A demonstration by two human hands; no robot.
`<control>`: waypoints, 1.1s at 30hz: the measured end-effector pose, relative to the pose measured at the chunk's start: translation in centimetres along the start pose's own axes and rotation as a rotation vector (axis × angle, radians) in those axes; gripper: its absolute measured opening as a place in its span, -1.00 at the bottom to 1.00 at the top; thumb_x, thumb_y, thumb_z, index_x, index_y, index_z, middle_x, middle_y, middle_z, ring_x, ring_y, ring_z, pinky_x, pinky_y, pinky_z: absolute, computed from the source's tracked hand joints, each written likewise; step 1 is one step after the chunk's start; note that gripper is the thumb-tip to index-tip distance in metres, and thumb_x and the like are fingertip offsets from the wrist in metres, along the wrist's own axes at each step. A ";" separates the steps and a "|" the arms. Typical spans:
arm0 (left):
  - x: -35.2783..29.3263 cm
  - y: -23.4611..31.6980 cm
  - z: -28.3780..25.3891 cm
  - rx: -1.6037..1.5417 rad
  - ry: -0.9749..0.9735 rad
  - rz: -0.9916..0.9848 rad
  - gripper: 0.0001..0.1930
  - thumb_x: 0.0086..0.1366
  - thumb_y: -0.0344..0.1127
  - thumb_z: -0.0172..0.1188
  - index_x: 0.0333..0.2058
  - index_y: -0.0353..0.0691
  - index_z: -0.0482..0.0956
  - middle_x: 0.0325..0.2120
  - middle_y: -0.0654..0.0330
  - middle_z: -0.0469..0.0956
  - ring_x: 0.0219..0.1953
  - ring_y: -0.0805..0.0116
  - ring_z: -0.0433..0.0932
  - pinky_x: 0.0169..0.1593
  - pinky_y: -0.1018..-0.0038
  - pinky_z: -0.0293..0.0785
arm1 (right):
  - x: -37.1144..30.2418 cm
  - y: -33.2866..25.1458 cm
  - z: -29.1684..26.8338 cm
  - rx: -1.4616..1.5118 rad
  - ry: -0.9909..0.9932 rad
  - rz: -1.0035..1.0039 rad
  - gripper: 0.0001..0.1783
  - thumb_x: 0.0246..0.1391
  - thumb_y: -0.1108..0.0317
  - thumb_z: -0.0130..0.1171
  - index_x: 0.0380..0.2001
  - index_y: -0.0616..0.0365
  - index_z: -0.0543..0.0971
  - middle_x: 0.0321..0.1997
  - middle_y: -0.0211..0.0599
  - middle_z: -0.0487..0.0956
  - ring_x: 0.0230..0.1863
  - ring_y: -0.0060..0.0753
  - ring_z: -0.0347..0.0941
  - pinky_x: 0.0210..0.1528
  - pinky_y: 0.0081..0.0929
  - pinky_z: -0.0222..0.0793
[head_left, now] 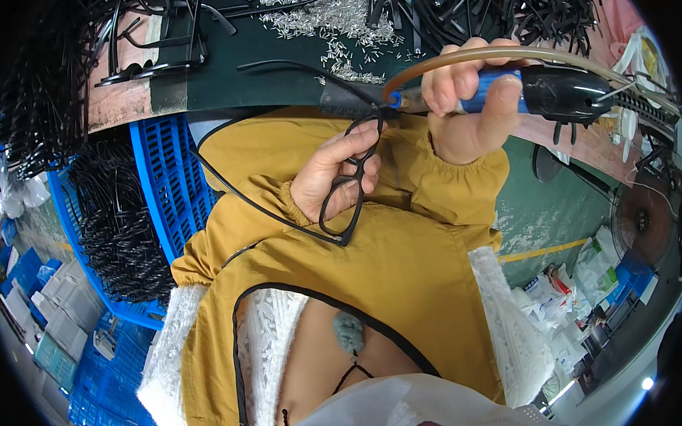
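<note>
The frame point(348, 184), a black plastic glasses front, sits in your left hand point(329, 178), fingers curled round one lens rim, held over your lap just below the bench point(233, 68) edge. It looks light and thin, likely springy rather than stiff, and apt to twist or snap at the bridge; you do best holding it by the rim near the corner being worked, as you do now. Your right hand point(470, 104) is clenched round the blue tool point(532, 92), its tip at the frame's upper corner. The point of contact is too small to make out. The hose point(473, 54) runs out of sight to the right, and the crate point(156, 203) of black parts is partly cut off.
</note>
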State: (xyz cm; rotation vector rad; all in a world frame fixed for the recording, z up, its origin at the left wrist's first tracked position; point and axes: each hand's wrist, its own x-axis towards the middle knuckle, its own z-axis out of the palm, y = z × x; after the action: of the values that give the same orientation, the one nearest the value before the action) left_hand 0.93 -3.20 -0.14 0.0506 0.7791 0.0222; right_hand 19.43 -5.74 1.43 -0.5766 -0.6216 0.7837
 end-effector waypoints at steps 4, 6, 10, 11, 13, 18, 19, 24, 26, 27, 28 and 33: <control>0.1 -0.1 -0.4 0.025 -0.020 0.012 -0.67 0.48 -0.08 0.17 0.14 0.02 0.51 -0.58 0.40 0.41 -0.66 0.58 0.30 -0.59 0.63 0.20 | 0.5 0.5 0.7 -0.020 -0.014 0.016 -0.76 0.29 0.31 0.26 -0.15 0.11 0.41 -0.50 -0.27 0.45 -0.61 -0.45 0.39 -0.59 -0.53 0.30; 0.4 0.0 -0.8 0.037 -0.108 0.013 -0.67 0.49 -0.08 0.14 0.15 0.01 0.50 -0.59 0.40 0.40 -0.67 0.58 0.29 -0.62 0.63 0.18 | 0.7 0.6 1.2 -0.063 0.001 0.025 -0.76 0.28 0.33 0.27 -0.21 0.11 0.38 -0.54 -0.30 0.42 -0.63 -0.47 0.37 -0.61 -0.54 0.26; 0.8 0.4 -1.5 0.049 -0.198 0.010 -0.67 0.51 -0.06 0.09 0.14 0.00 0.48 -0.61 0.40 0.38 -0.69 0.59 0.27 -0.66 0.62 0.13 | 0.9 0.8 1.6 -0.087 0.018 0.071 -0.75 0.26 0.35 0.28 -0.25 0.12 0.37 -0.62 -0.34 0.37 -0.67 -0.50 0.32 -0.66 -0.54 0.21; 0.9 0.4 -1.5 0.059 -0.196 -0.007 -0.67 0.52 -0.05 0.07 0.14 0.00 0.48 -0.61 0.40 0.38 -0.69 0.60 0.27 -0.67 0.61 0.12 | 0.9 0.8 1.4 -0.089 0.012 0.086 -0.75 0.26 0.35 0.28 -0.25 0.12 0.37 -0.63 -0.34 0.37 -0.68 -0.50 0.32 -0.66 -0.55 0.21; 0.9 0.2 -1.2 0.049 -0.153 0.016 -0.68 0.51 -0.06 0.08 0.13 0.00 0.49 -0.62 0.38 0.38 -0.70 0.56 0.28 -0.66 0.60 0.14 | 1.0 0.6 0.8 -0.104 -0.062 0.116 -0.79 0.30 0.33 0.23 -0.23 0.10 0.38 -0.60 -0.37 0.37 -0.66 -0.52 0.31 -0.66 -0.57 0.18; -0.1 0.4 0.0 0.117 0.001 0.037 -0.66 0.50 -0.11 0.03 0.11 -0.12 0.52 -0.65 0.30 0.38 -0.69 0.42 0.33 -0.61 0.52 0.24 | 3.6 0.3 -2.1 0.001 0.121 0.080 -0.72 0.37 0.02 0.12 -0.22 -0.02 0.47 -0.50 -0.53 0.35 -0.58 -0.65 0.22 -0.61 -0.67 0.08; -0.5 0.9 0.0 0.143 -0.029 0.081 -0.64 0.49 -0.12 0.02 0.12 -0.16 0.52 -0.65 0.28 0.38 -0.68 0.39 0.34 -0.59 0.50 0.26 | 4.5 0.5 -2.6 -0.048 0.125 0.008 -0.72 0.36 0.02 0.14 -0.24 -0.01 0.48 -0.50 -0.53 0.36 -0.58 -0.65 0.21 -0.61 -0.66 0.08; -1.4 4.3 0.0 0.223 -0.234 0.449 -0.51 0.41 -0.17 0.06 0.18 -0.39 0.48 -0.40 0.17 0.54 -0.32 0.35 0.60 -0.27 0.55 0.53 | 8.6 1.9 -3.3 -0.121 0.154 -0.035 -0.70 0.42 0.05 0.09 -0.36 -0.03 0.46 -0.56 -0.51 0.33 -0.69 -0.64 0.16 -0.70 -0.65 0.05; -0.8 4.5 0.1 0.306 -0.265 0.824 -0.67 0.36 -0.48 0.16 0.08 -0.37 0.50 -0.24 0.15 0.52 -0.12 0.35 0.58 -0.02 0.49 0.58 | 8.9 1.9 -3.3 -0.006 0.068 -0.126 -0.70 0.39 0.11 0.14 -0.39 0.02 0.44 -0.58 -0.52 0.31 -0.70 -0.64 0.15 -0.71 -0.64 0.04; -0.3 4.2 0.2 0.423 -0.188 0.999 -0.71 0.36 -0.53 0.16 0.04 -0.35 0.47 -0.20 0.16 0.48 -0.03 0.28 0.55 0.06 0.41 0.57 | 7.8 1.5 -3.4 -0.019 0.062 -0.062 -0.74 0.39 0.08 0.12 -0.31 0.01 0.48 -0.54 -0.53 0.33 -0.65 -0.64 0.18 -0.66 -0.64 0.06; 0.2 3.5 0.3 0.537 -0.136 1.181 -0.74 0.37 -0.58 0.15 0.01 -0.33 0.44 -0.15 0.16 0.44 0.07 0.22 0.53 0.14 0.32 0.57 | 6.8 0.8 -3.4 -0.032 0.056 0.003 -0.74 0.39 0.06 0.10 -0.22 -0.01 0.52 -0.50 -0.54 0.35 -0.59 -0.64 0.20 -0.61 -0.64 0.09; 0.1 0.2 -1.1 1.129 -0.082 1.377 -0.84 0.48 -0.52 0.03 -0.10 -0.31 0.60 0.22 -0.22 0.48 0.25 0.00 0.51 0.22 0.32 0.44 | 3.3 0.3 -3.8 -0.003 -0.147 0.194 -0.71 0.43 0.02 0.04 -0.07 -0.01 0.49 -0.48 -0.54 0.33 -0.57 -0.66 0.23 -0.60 -0.68 0.11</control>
State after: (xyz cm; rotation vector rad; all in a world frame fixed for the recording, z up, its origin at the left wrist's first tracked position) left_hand 0.21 -2.92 -0.96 1.6383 0.4590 0.8767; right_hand 23.73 -3.91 -0.41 -0.5912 -0.7082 1.0143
